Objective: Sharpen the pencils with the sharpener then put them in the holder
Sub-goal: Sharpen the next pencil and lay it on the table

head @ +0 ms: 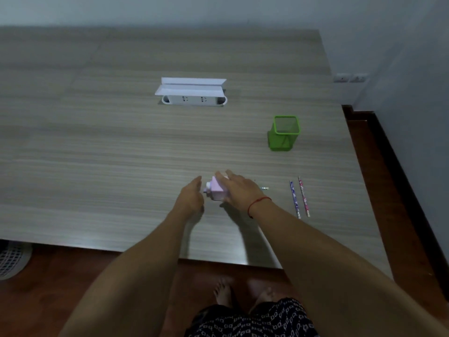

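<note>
A small pink pencil sharpener (217,192) stands on the wooden table (109,154) near its front edge, its crank end facing left. My right hand (239,188) lies over the sharpener's top and right side, fingers across it and thumb on the near side. A short tip of a pencil (265,188) shows just right of that hand. My left hand (192,197) is beside the crank with fingers straight, holding nothing that I can see. Two patterned pencils, one blue (294,199) and one pink (303,197), lie side by side further right. The green mesh holder (284,136) stands empty behind them.
A white power strip (194,100) under a folded white cover (190,87) sits in a cut-out at the table's middle back. The table's right edge runs close to the pencils. A white basket (12,261) is on the floor at the left.
</note>
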Available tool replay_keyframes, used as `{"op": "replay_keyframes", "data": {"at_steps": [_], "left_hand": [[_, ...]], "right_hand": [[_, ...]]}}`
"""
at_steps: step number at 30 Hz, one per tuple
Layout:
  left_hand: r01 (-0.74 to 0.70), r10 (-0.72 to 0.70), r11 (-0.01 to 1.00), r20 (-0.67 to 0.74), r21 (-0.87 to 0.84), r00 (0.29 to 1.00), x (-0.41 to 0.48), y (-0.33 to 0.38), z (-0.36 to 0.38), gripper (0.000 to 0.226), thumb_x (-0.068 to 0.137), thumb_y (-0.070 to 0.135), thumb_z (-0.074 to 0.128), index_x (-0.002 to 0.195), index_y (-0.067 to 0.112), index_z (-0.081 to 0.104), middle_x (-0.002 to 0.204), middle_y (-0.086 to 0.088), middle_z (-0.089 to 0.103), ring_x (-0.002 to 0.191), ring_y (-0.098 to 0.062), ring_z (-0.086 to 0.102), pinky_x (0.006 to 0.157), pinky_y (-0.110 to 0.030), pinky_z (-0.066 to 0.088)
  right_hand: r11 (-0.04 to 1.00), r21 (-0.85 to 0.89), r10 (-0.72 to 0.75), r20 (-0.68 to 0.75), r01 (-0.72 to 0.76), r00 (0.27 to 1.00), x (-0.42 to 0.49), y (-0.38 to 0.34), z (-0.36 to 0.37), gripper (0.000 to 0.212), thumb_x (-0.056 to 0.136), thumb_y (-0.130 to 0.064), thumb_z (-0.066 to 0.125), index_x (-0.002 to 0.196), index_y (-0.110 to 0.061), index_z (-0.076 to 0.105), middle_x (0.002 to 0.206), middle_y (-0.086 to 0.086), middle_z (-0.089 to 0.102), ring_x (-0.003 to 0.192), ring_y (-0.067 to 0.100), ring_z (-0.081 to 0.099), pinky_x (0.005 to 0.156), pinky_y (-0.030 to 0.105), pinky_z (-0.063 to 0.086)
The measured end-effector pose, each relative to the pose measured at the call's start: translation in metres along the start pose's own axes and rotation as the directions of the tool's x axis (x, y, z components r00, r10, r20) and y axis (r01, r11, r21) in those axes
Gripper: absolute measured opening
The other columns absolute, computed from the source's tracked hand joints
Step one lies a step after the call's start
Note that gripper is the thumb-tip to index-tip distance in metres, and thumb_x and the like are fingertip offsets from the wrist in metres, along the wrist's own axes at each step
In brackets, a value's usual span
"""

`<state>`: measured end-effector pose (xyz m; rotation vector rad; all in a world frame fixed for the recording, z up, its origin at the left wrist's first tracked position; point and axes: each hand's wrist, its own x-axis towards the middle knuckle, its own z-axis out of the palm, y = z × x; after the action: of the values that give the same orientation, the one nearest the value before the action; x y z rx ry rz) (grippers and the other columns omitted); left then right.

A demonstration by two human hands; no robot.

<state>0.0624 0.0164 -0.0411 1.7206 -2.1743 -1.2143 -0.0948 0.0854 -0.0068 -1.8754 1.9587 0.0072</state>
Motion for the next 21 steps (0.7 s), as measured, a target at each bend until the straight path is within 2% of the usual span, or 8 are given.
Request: {"op": "replay_keyframes", "data": {"at_steps": [2,5,8,11,13,15,19,21], "left_hand": [[-0.067,0.066,0.996,0.026,0.064,0.997,-0.005,0.0,0.002,0.056,0.082,-0.004,0.049,0.137,0.003,0.047,0.135,-0.019,0.056,0.124,-0.03,0.054,0.098,-0.025,0.04],[-0.136,0.134,0.985,0.024,0.11,0.991,-0.009,0.002,0.008,0.038,0.076,0.006,0.048,0.109,0.013,0.067,0.106,-0.016,0.071,0.099,-0.034,0.066,0.079,-0.028,0.048],[-0.118,0.115,0.983,0.032,0.142,0.993,-0.005,0.002,0.009,0.028,0.076,0.002,0.055,0.098,0.01,0.069,0.099,-0.015,0.072,0.095,-0.033,0.066,0.077,-0.032,0.049],[-0.144,0.142,0.978,0.029,0.151,0.99,0.0,0.005,0.008,0.015,0.076,-0.001,0.059,0.087,0.001,0.07,0.091,-0.021,0.071,0.09,-0.032,0.067,0.067,-0.025,0.038],[-0.151,0.151,0.977,0.009,0.149,0.988,0.002,0.008,0.008,0.01,0.078,0.003,0.064,0.082,-0.003,0.07,0.086,-0.025,0.069,0.084,-0.023,0.065,0.064,-0.024,0.032],[-0.141,0.144,0.978,-0.013,0.152,0.989,0.004,0.008,0.009,0.013,0.079,0.008,0.067,0.077,-0.005,0.07,0.082,-0.028,0.068,0.076,-0.021,0.062,0.062,-0.024,0.03],[-0.164,0.168,0.97,-0.008,0.179,0.986,0.007,0.005,0.01,0.015,0.079,0.007,0.065,0.071,-0.006,0.069,0.077,-0.031,0.066,0.072,-0.028,0.064,0.062,-0.025,0.031],[-0.161,0.161,0.966,0.019,0.203,0.987,0.008,0.006,0.008,0.02,0.078,0.01,0.06,0.072,-0.007,0.068,0.079,-0.031,0.065,0.068,-0.025,0.057,0.061,-0.026,0.031]], "right_hand": [[0.999,0.016,0.029,-0.037,-0.028,0.999,-0.002,-0.008,0.012,0.074,0.093,-0.02,0.054,0.154,-0.022,0.012,0.161,0.019,0.005,0.143,0.035,0.027,0.111,0.039,0.032],[0.997,0.014,0.079,-0.08,-0.079,0.994,-0.005,-0.015,0.026,0.065,0.097,-0.009,0.04,0.154,-0.022,0.011,0.16,0.02,-0.007,0.146,0.035,0.016,0.116,0.039,0.024],[0.993,0.009,0.117,-0.06,-0.117,0.991,-0.003,-0.016,0.029,0.064,0.097,-0.006,0.035,0.154,-0.023,0.01,0.16,0.02,-0.01,0.145,0.038,0.017,0.117,0.042,0.021],[0.993,-0.011,0.116,-0.061,-0.117,0.991,0.001,-0.019,0.028,0.063,0.096,-0.004,0.035,0.154,-0.019,0.012,0.161,0.017,-0.009,0.139,0.041,0.024,0.114,0.048,0.022],[0.994,-0.035,0.096,-0.084,-0.099,0.992,0.002,-0.022,0.028,0.059,0.097,-0.006,0.033,0.153,-0.013,0.013,0.162,0.01,-0.004,0.137,0.039,0.029,0.111,0.051,0.022],[0.995,-0.054,0.079,-0.074,-0.084,0.994,0.002,-0.024,0.029,0.059,0.099,-0.005,0.031,0.153,-0.011,0.011,0.163,0.005,-0.001,0.139,0.037,0.027,0.113,0.053,0.019],[0.994,-0.062,0.086,-0.056,-0.09,0.995,0.002,-0.023,0.033,0.062,0.097,0.0,0.028,0.154,-0.012,0.007,0.163,0.005,-0.001,0.142,0.038,0.021,0.115,0.055,0.014],[0.995,-0.058,0.076,-0.063,-0.08,0.995,0.001,-0.023,0.035,0.064,0.091,-0.001,0.013,0.154,-0.011,0.008,0.163,0.006,0.001,0.141,0.039,0.022,0.116,0.055,0.013]]}}
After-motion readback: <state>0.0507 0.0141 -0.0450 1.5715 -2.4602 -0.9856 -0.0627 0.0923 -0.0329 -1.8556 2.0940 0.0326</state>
